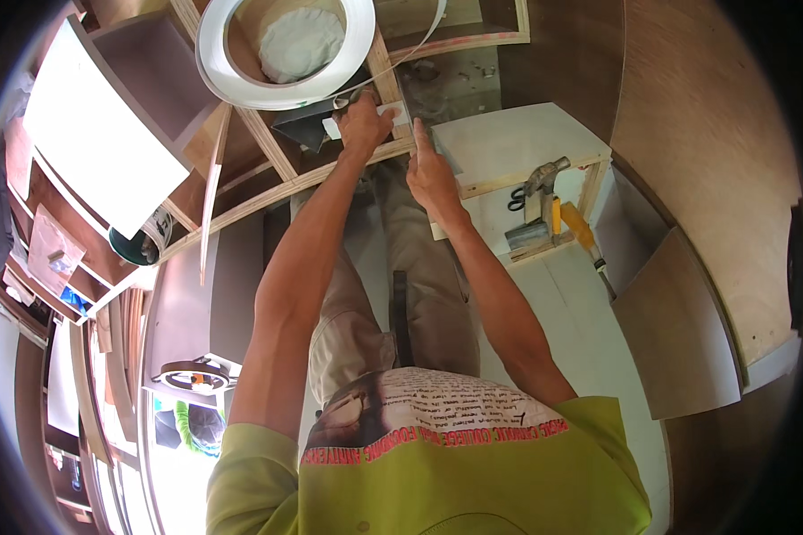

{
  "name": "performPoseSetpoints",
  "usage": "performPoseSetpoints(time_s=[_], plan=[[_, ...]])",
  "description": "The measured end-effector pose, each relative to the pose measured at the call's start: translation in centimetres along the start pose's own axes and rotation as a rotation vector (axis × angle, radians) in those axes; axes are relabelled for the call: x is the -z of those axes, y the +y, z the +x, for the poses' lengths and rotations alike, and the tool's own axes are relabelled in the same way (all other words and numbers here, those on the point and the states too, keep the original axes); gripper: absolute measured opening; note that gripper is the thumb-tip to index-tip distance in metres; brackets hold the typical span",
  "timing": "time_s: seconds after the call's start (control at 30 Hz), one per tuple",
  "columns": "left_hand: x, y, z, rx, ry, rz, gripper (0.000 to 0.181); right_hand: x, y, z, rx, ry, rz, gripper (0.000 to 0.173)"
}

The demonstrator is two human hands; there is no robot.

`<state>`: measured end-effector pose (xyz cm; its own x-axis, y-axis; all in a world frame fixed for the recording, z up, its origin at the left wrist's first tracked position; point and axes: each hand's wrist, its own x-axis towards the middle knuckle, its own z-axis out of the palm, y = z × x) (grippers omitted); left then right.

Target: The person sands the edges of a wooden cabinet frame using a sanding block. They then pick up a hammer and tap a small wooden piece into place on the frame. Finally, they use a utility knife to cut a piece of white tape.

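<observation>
My left hand reaches over a wooden frame, fingers curled beside a small dark, shiny object. Beneath that hand lies a small white piece, its thumb near the piece's right end. Whether the fingers grip either one is hidden. Close by on the right, my right hand has its index finger stretched along a thin upright edge, the other fingers curled out of sight. Above both hands rests a large roll of white edge banding. A loose strip curves off its right side.
A claw hammer, black-handled scissors and a yellow-handled tool sit by a white cabinet box at right. A white panel leans at left. A bucket stands among the framing. Someone in green sleeves is at lower left.
</observation>
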<state>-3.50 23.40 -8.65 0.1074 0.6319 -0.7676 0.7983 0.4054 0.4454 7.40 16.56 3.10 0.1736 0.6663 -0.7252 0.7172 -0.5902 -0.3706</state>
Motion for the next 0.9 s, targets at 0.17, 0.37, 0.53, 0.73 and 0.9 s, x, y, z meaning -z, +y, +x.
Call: performPoseSetpoints(time_s=[0.17, 0.37, 0.53, 0.73, 0.9], plan=[[0.5, 0.6, 0.0, 0.036, -0.037, 0.082, 0.052, -0.8, 0.3, 1.3, 0.009, -0.002, 0.015, 0.069], [-0.1, 0.2, 0.5, 0.009, 0.009, -0.029, 0.046, 0.5, 0.6, 2.4, 0.082, -0.004, -0.034, 0.071], [-0.1, 0.5, -0.5, 0.032, -0.015, 0.050, 0.049, -1.1, 0.1, 2.5, -0.035, -0.025, 0.019, 0.070], [-0.4, 0.3, -0.7, 0.032, -0.002, 0.043, 0.046, -1.2, 1.3, 3.9, 0.083, 0.062, -0.013, 0.071], [-0.3, 0.3, -0.7, 0.044, -0.027, 0.030, 0.047, -1.7, 1.4, 3.5, 0.075, 0.032, 0.006, 0.073]])
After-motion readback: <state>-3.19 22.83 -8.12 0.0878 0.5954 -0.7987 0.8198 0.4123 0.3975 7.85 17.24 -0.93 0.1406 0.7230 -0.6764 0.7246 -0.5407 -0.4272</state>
